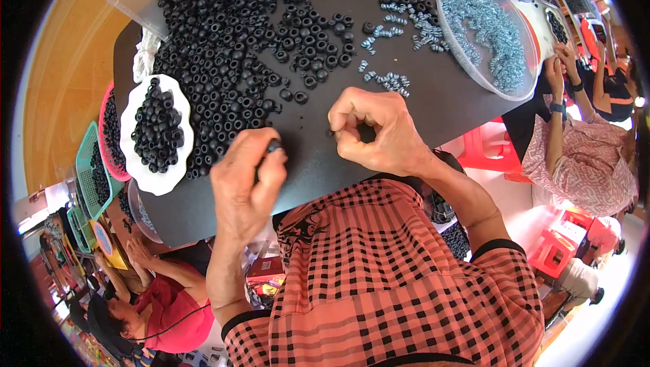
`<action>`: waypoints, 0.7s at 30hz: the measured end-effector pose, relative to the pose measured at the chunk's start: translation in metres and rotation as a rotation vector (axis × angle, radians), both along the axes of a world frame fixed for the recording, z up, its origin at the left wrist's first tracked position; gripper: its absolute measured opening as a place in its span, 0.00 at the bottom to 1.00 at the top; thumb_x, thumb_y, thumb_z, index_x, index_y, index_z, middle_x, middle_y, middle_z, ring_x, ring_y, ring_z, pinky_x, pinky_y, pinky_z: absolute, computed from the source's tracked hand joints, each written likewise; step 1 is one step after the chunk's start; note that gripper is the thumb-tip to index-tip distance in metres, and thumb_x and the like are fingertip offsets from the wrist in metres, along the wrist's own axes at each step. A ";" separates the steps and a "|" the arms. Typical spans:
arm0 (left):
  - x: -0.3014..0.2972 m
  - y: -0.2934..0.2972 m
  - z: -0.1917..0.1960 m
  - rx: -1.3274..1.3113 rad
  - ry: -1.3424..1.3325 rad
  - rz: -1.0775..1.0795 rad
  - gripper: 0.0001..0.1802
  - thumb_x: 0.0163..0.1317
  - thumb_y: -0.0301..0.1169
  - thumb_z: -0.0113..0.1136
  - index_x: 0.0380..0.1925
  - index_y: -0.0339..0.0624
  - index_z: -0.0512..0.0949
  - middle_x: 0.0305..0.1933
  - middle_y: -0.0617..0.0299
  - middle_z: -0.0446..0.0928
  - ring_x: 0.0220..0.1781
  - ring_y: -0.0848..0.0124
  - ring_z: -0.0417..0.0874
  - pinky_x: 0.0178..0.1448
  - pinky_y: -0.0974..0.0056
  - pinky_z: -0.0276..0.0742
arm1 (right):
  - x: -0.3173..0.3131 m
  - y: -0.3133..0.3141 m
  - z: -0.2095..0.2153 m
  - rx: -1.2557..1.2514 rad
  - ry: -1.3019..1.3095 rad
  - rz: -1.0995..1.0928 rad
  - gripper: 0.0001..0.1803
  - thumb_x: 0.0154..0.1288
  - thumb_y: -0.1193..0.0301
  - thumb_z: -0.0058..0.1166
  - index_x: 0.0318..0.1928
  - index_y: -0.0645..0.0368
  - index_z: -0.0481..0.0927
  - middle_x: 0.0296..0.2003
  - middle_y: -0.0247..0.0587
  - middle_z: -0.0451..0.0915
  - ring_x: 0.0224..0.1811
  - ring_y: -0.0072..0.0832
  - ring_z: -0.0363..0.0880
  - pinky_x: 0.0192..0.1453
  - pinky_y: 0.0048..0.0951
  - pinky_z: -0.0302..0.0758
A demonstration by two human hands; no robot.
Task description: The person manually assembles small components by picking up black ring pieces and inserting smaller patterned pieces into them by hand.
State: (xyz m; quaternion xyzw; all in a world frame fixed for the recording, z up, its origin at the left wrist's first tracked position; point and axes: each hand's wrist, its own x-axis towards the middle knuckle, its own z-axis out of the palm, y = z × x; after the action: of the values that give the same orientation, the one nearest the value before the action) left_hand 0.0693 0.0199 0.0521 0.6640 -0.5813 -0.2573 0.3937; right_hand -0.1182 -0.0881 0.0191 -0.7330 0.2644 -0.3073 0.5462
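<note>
Left hand (245, 181) curled, thumb and fingers pinching small black rubber ring (273, 145) just above black tabletop (433, 106). Right hand (376, 130) beside it, fingertips pressed together on tiny dark piece; kind cannot be told. Large heap of black rings (223, 35) spreads over table beyond left hand. White scalloped dish (177, 120) at table's left edge holds more rings. Loose silver springs (393, 81) lie beyond right hand; clear round tub (460, 62) of springs farther right. Other people sit around table.
</note>
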 end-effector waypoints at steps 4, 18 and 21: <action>-0.006 -0.007 -0.006 -0.154 -0.061 -0.057 0.09 0.57 0.19 0.56 0.39 0.29 0.76 0.31 0.53 0.76 0.30 0.64 0.78 0.36 0.65 0.74 | 0.005 0.002 -0.002 0.085 -0.061 -0.070 0.07 0.49 0.84 0.55 0.30 0.62 0.74 0.22 0.30 0.74 0.21 0.13 0.71 0.27 0.18 0.69; -0.024 0.010 -0.028 -0.077 0.355 0.096 0.08 0.62 0.23 0.55 0.40 0.32 0.76 0.29 0.59 0.77 0.26 0.76 0.74 0.31 0.70 0.70 | 0.032 -0.021 -0.004 -0.634 0.169 -0.093 0.09 0.53 0.83 0.57 0.36 0.62 0.80 0.27 0.39 0.75 0.20 0.25 0.74 0.24 0.26 0.71; -0.022 0.009 -0.031 -0.145 0.235 0.126 0.07 0.61 0.23 0.55 0.39 0.32 0.76 0.28 0.57 0.76 0.26 0.72 0.75 0.32 0.68 0.71 | 0.041 -0.031 0.001 -0.747 0.199 -0.089 0.08 0.53 0.82 0.57 0.36 0.61 0.79 0.29 0.40 0.76 0.20 0.29 0.75 0.23 0.27 0.71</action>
State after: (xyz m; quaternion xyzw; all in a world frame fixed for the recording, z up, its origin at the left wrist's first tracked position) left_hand 0.0476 0.0291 0.0213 0.6343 -0.5054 -0.2656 0.5212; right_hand -0.0776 -0.1189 0.0205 -0.8954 0.2176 -0.3332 0.1997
